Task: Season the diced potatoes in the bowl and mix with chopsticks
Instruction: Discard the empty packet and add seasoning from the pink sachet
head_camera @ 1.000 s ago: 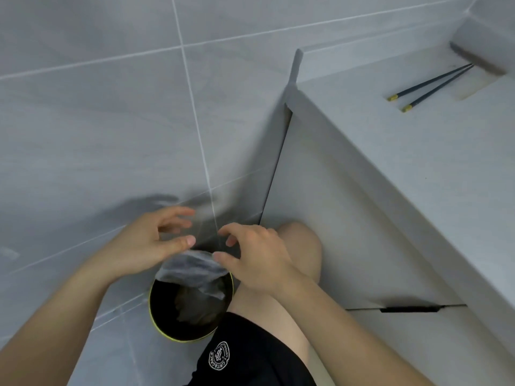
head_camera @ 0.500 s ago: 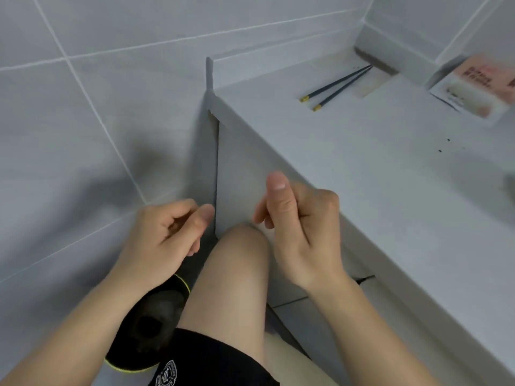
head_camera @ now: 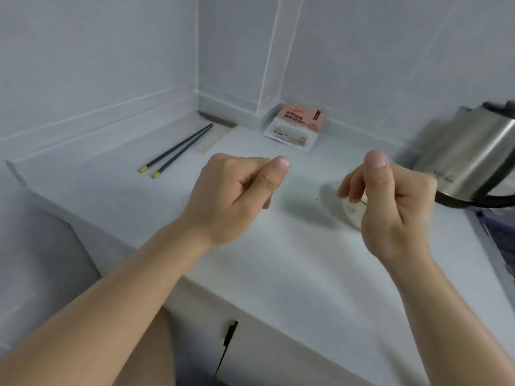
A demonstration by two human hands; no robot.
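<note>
Both hands hung in the air over the table, well apart from each other. The left hand had its fingers curled in, thumb laid along the forefinger, and nothing showed in its grasp. The right hand was curled too, thumb pointing up; whether anything tiny sat between its fingertips, I couldn't tell.

Just behind that right hand, mostly hidden by it, a clear bowl rested toward the right side of the table, pale contents barely showing through the blur. Dark specks dotted the white surface near it.

Over toward the back left corner lay the chopsticks, a dark pair with yellow tips, side by side and angled, their yellow ends pointing at the left edge. They were well apart from either hand.

At the back edge, leaning against the tiled wall, a pink and white packet stood propped. At the right edge a metal kettle with a dark base sat blurred, close beside the bowl.
</note>
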